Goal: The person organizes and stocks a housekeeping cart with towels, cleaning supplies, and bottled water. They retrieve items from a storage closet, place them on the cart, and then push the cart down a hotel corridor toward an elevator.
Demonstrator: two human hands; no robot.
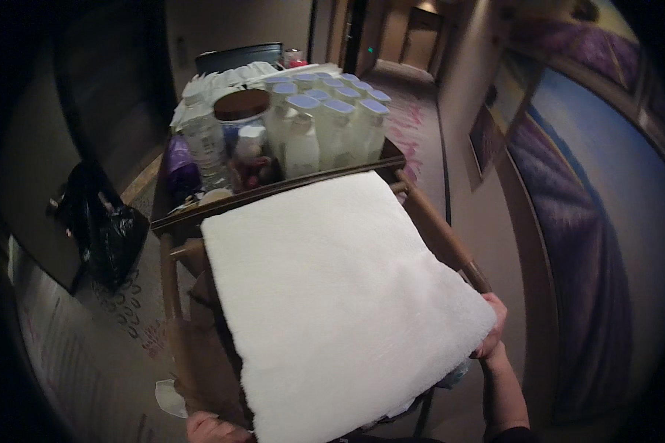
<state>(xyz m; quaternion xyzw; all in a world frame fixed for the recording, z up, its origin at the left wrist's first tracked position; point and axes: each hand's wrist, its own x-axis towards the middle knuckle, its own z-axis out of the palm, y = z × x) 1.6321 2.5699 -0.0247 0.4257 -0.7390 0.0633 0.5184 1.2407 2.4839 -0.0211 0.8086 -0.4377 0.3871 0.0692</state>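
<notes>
A large folded white towel [338,299] lies over the near end of a housekeeping cart, between its two brown side rails. My right hand [493,326] grips the end of the right rail [438,227], beside the towel's right corner; the towel hides part of its fingers. At the bottom edge, my left hand [216,429] is curled at the near end of the left rail [172,293], partly cut off by the frame. Beyond the towel stands the cart's dark top tray [288,191], holding several pale bottles with lavender tops [338,133] and a brown-lidded clear jar [241,105].
The tray also carries a clear plastic bottle [202,138], a purple packet [180,160] and white bundled items [221,80]. A black plastic bag [113,238] hangs at the left. Along the right runs a wall with a large painting [565,249]. A carpeted corridor [410,105] stretches ahead.
</notes>
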